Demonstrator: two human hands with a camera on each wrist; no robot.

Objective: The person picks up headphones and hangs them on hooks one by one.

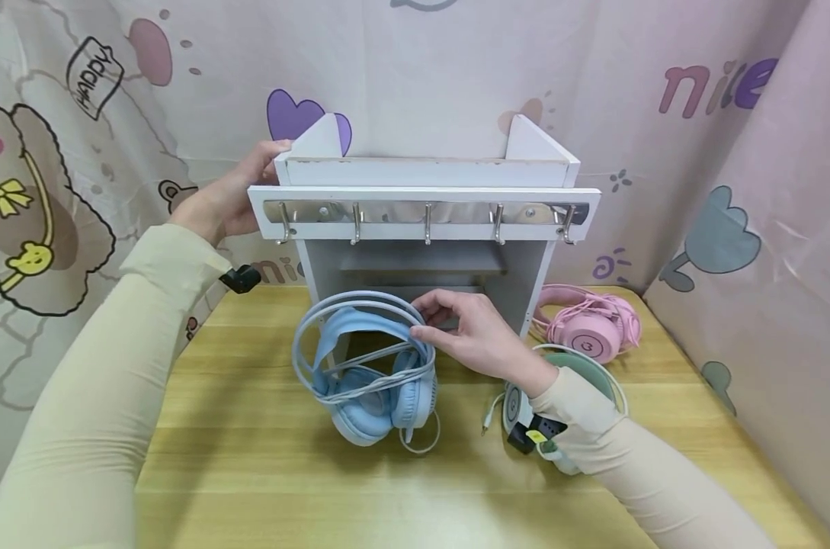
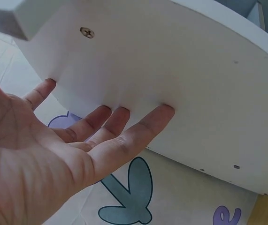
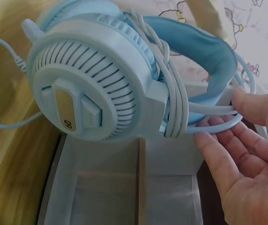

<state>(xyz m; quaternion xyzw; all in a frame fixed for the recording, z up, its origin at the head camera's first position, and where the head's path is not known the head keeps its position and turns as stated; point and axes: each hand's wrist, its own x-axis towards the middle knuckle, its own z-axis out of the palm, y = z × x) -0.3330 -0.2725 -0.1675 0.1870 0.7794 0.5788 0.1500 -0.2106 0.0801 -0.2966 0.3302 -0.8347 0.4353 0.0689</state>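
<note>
Blue headphones (image 1: 380, 408) with their cord wound round the headband tilt in front of a white shelf unit (image 1: 424, 173). My right hand (image 1: 479, 335) pinches the headband (image 3: 213, 110) between thumb and fingers, at its right side in the head view. The ear cup (image 3: 89, 101) faces the right wrist camera, and a loop of cord hangs beside it. At the shelf's upper left, my left hand (image 1: 239, 194) touches the side panel (image 2: 190, 93); the left wrist view shows its fingertips pressed against that panel, fingers extended. A rail with several metal hooks (image 1: 427, 221) runs across the shelf's front.
Pink headphones (image 1: 589, 328) lie at the back right of the wooden table (image 1: 264, 488). Nearer, white and green headphones (image 1: 579, 366) are partly hidden behind my right forearm, their plug (image 1: 486, 421) lying on the table. A patterned curtain (image 1: 428, 84) hangs behind the shelf.
</note>
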